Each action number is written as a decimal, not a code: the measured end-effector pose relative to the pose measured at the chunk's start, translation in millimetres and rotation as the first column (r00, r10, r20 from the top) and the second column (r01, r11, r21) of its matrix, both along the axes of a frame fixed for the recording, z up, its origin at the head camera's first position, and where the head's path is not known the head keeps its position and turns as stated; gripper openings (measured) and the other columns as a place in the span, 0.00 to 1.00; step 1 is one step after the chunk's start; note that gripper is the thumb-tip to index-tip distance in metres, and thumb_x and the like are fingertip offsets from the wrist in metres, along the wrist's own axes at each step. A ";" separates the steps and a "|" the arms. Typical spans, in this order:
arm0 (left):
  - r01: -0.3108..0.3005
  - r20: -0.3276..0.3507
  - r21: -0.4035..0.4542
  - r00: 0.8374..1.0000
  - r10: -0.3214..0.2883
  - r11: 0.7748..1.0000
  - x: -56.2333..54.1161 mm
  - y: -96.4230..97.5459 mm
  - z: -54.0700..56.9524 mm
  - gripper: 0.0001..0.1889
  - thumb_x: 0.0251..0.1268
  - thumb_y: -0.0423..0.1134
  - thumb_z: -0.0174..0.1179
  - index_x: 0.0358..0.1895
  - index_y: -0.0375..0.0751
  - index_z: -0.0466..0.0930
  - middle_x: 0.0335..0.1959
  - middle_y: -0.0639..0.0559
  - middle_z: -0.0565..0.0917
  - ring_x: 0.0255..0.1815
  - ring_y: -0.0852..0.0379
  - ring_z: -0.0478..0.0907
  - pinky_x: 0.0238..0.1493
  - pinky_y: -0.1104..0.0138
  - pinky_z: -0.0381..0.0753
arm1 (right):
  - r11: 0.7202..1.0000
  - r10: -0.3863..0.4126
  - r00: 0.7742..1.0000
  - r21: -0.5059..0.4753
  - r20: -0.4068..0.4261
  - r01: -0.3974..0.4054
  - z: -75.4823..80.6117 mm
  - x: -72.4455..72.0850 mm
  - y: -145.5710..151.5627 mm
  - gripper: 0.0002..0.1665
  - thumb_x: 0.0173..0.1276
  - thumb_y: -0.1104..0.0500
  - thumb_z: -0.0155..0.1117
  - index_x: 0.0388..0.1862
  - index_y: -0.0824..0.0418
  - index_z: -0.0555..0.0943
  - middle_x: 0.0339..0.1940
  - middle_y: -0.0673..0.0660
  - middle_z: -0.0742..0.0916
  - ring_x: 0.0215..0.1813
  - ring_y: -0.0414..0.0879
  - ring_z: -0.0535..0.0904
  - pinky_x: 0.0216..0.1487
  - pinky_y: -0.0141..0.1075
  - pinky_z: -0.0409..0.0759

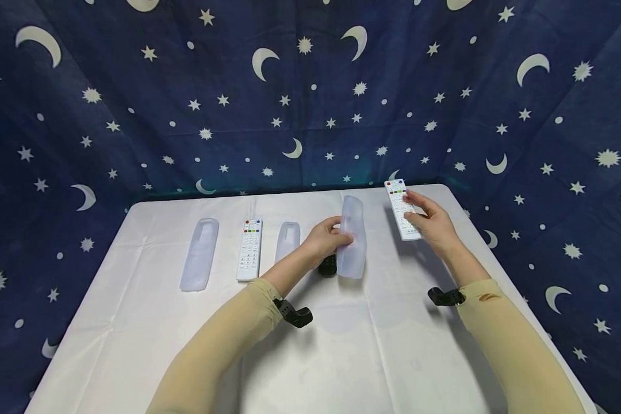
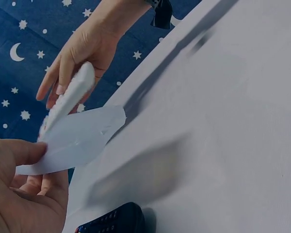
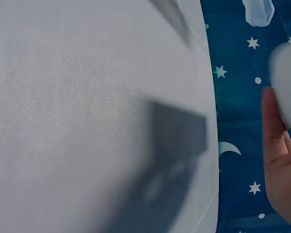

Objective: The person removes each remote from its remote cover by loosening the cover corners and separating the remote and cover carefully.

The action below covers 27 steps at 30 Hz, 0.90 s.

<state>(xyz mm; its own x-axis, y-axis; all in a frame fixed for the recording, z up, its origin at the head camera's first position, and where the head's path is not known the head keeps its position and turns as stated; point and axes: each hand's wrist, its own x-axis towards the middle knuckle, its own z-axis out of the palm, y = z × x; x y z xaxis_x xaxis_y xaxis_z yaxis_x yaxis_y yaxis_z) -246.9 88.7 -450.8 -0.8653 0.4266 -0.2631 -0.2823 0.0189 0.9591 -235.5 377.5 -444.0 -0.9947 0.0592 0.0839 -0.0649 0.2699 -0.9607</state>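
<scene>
My left hand (image 1: 325, 238) pinches a translucent, milky remote cover (image 1: 352, 241) between thumb and fingers, raised over the table. In the left wrist view the cover (image 2: 82, 138) reaches out past the thumb and overlaps a white remote behind it. That white remote control (image 1: 399, 207), with small coloured buttons, is gripped by its side in my right hand (image 1: 432, 224), above the table's right part. The right wrist view catches only a blurred end of the remote (image 3: 287, 85) beside a finger. Under the left hand lies a black remote (image 1: 328, 265), partly hidden by hand and cover.
On the white-covered table (image 1: 310, 362), left of my hands, lie another white remote (image 1: 249, 250), a translucent cover (image 1: 200, 255) at far left and a smaller cover (image 1: 288, 238), partly behind my left forearm. A dark blue star-patterned cloth (image 1: 310, 115) hangs behind the table.
</scene>
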 end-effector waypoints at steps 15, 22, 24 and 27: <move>-0.057 0.060 -0.055 0.996 0.061 0.997 -0.9 30.9 -3.8 0.35 0.69 0.28 0.61 0.78 0.43 0.61 0.57 0.41 0.80 0.53 0.48 0.81 0.52 0.55 0.80 | 0.999 -0.034 0.938 0.017 0.344 0.030 -17.0 9.0 8.0 0.42 0.75 0.70 0.58 0.82 0.67 0.53 0.69 0.67 0.70 0.51 0.41 0.73 0.44 0.26 0.78; -0.073 0.037 -0.102 0.996 0.077 0.992 -1.0 54.6 -14.3 0.35 0.68 0.24 0.58 0.78 0.38 0.60 0.63 0.35 0.76 0.57 0.43 0.79 0.56 0.50 0.82 | 0.999 -0.034 0.923 0.041 0.384 0.020 -23.8 10.5 0.3 0.41 0.75 0.70 0.57 0.82 0.69 0.52 0.73 0.70 0.67 0.59 0.49 0.70 0.45 0.28 0.77; -0.086 0.038 -0.131 0.995 0.092 0.988 -0.6 61.2 -18.4 0.35 0.67 0.23 0.58 0.78 0.37 0.60 0.64 0.34 0.75 0.58 0.42 0.80 0.55 0.51 0.83 | 0.998 -0.038 0.923 0.055 0.383 0.018 -26.4 9.4 -0.3 0.41 0.75 0.70 0.57 0.82 0.70 0.52 0.73 0.70 0.68 0.59 0.49 0.70 0.45 0.28 0.76; -0.097 0.049 -0.162 0.993 0.106 0.982 0.3 69.8 -23.5 0.35 0.67 0.22 0.58 0.77 0.37 0.61 0.64 0.32 0.74 0.58 0.40 0.80 0.54 0.51 0.84 | 0.997 -0.045 0.926 0.079 0.374 0.016 -30.3 7.6 -0.4 0.41 0.74 0.71 0.57 0.81 0.71 0.53 0.70 0.70 0.69 0.58 0.49 0.70 0.45 0.27 0.75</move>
